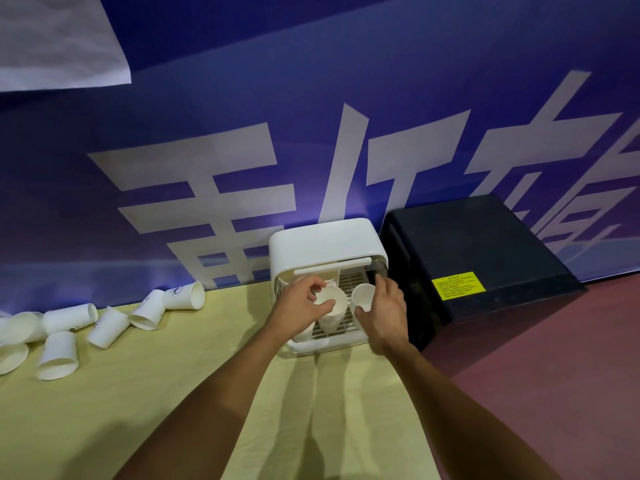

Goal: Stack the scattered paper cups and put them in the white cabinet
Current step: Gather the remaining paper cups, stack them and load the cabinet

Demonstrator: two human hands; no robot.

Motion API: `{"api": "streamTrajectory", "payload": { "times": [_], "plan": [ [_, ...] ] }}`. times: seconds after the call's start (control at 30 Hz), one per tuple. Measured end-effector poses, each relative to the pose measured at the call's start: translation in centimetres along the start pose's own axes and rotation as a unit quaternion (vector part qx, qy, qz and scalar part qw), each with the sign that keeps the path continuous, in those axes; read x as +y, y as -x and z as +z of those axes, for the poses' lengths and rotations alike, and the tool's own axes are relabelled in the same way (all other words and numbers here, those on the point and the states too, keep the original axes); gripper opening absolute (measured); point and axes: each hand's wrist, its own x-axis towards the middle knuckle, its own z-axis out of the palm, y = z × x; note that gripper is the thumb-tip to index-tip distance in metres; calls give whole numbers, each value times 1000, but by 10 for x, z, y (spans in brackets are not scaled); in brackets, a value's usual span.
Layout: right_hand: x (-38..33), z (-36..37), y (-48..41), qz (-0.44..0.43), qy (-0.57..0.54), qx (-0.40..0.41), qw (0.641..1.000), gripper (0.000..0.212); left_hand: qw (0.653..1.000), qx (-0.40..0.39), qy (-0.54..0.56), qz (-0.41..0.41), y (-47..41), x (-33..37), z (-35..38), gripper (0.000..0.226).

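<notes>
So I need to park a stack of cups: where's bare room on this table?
Bare yellow cloth lies between the scattered cups and the white cabinet, and along the near edge under the forearms. Crowded: the cabinet's rack, where the left hand and right hand hold cups, and the far left.

I read this as an event or exhibition stand. A huge blue printed banner with white characters [311, 98] backs a yellow-clothed table [138, 410], beside dark red flooring [554, 375].
</notes>
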Motion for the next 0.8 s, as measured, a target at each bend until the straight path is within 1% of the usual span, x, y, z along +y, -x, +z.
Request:
{"api": "streamTrajectory", "payload": {
  "times": [0.13,0.2,0.27,0.37,0.47,0.63,0.8],
  "plan": [
    [-17,-14,6,-126,52,40,990,35,1000,12,11,5,9,-2,-6,37],
    [-33,-19,9,-185,70,46,979,27,999,28,17,12,14,-1,-10,31],
    [-50,-20,14,-224,59,32,972,25,998,53,25,13,19,2,-14,26],
    [-75,-15,25,-258,30,9,966,18,995,90,50,16,28,3,-23,21],
    [-99,-3,34,-285,23,1,958,20,991,112,71,3,42,-9,-38,23],
    [-147,29,51,-334,19,-39,942,18,985,149,79,-39,78,-56,-80,26],
    [-208,78,77,-332,27,-55,941,23,980,157,95,-81,117,-126,-140,27]
  ]
}}
